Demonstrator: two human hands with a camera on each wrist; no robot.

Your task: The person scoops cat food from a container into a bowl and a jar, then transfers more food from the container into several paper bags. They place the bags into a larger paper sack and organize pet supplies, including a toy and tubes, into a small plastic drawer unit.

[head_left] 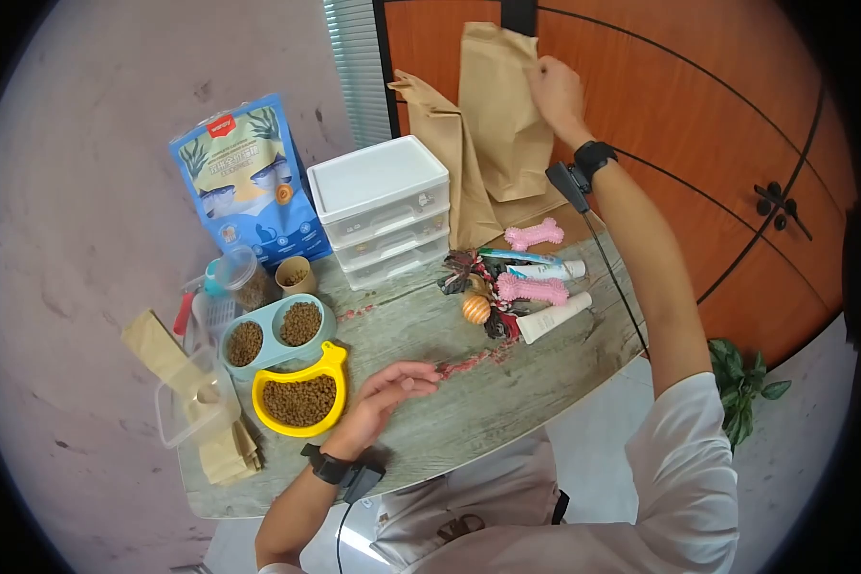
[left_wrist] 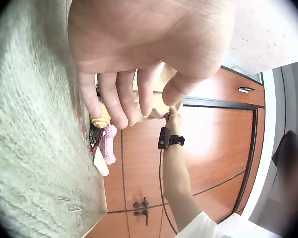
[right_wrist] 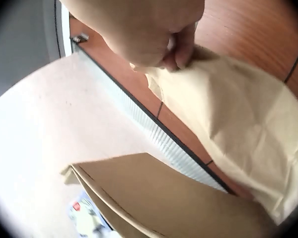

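My right hand (head_left: 557,96) pinches the top edge of a brown paper bag (head_left: 502,115) at the back of the table; the right wrist view shows the fingertips (right_wrist: 176,59) curled on its rim. A second paper bag (head_left: 440,158) stands just left of it, its top folded over. My left hand (head_left: 387,397) hovers over the front of the table with its fingers loosely extended and nothing in them. Nearest to that hand are a yellow bowl (head_left: 340,390) of brown kibble and some reddish shreds (head_left: 469,364) on the tabletop.
White drawers (head_left: 378,182) and a blue food pouch (head_left: 244,182) stand at the back left. A blue double bowl (head_left: 270,330) holds kibble. Pink bone toys (head_left: 534,290), an orange striped ball (head_left: 475,307) and white tubes (head_left: 555,318) lie at right. A clear container (head_left: 177,407) sits far left.
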